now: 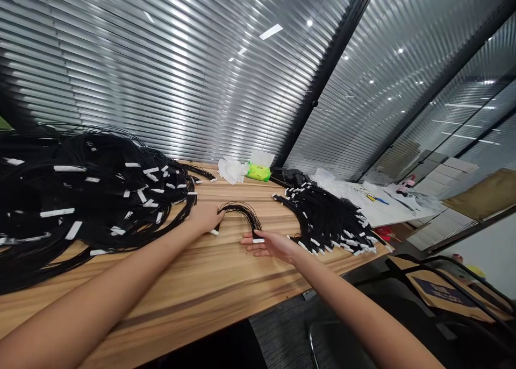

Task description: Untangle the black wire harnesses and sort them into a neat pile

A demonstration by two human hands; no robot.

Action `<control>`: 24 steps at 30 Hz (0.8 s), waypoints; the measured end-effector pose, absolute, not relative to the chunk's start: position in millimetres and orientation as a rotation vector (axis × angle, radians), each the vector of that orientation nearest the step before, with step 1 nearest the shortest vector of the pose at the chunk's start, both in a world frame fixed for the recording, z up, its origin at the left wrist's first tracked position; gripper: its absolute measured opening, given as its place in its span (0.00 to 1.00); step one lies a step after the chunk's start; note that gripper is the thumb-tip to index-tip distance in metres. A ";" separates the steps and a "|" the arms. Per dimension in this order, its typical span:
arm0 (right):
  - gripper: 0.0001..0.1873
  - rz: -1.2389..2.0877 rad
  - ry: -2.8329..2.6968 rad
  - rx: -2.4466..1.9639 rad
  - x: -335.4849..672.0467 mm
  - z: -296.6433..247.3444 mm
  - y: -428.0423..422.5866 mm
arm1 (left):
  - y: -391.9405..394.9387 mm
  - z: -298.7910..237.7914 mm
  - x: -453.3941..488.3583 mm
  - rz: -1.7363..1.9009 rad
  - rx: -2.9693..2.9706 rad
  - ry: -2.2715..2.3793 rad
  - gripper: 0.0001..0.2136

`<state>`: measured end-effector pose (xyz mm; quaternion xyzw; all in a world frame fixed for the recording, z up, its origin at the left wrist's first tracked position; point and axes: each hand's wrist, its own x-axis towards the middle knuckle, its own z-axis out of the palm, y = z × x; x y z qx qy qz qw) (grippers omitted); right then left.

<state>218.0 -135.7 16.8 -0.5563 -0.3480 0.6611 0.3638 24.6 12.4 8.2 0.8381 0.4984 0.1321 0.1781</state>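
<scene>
A short black wire harness [245, 208] arches above the wooden table [193, 293] between my hands. My left hand [205, 217] is closed around its left part, and a white connector [214, 232] shows just below that hand. At the other end, my right hand [276, 245] pinches the wires beside a white connector [258, 240], thumb on top and fingers underneath. Close by on the left lies a large tangled heap of black wire harnesses [100, 191] with white connectors. To the right of my right hand, more harnesses lie fanned in a neater pile [330, 218].
White crumpled tissue [233, 170] and a green packet [258, 171] stand at the table's back, near the blinds [161, 78]. Beyond the right pile is a white table [371, 199] with plastic bags and tools. A black chair [382, 310] and a brown paper bag [443, 291] stand at the right.
</scene>
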 end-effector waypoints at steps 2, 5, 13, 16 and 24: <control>0.18 1.769 -0.984 -1.389 207.5 15.7 -123.6 | 10.7 6.4 26.6 0.479 2.286 1.298 0.22; 0.18 1.800 -1.072 -1.304 191.1 11.6 -105.7 | 9.5 0.6 30.7 0.645 2.156 1.127 0.23; 0.23 1.696 -1.203 -1.212 176.3 -6.9 -60.5 | 13.7 -9.5 26.9 0.818 1.911 0.954 0.20; 0.22 1.761 -1.249 -1.220 179.1 -5.2 -49.7 | 14.1 -12.4 25.8 0.824 1.897 0.944 0.19; 0.20 1.703 -1.129 -1.177 185.8 -9.0 -43.1 | 16.1 -10.4 34.3 1.088 1.481 1.039 0.24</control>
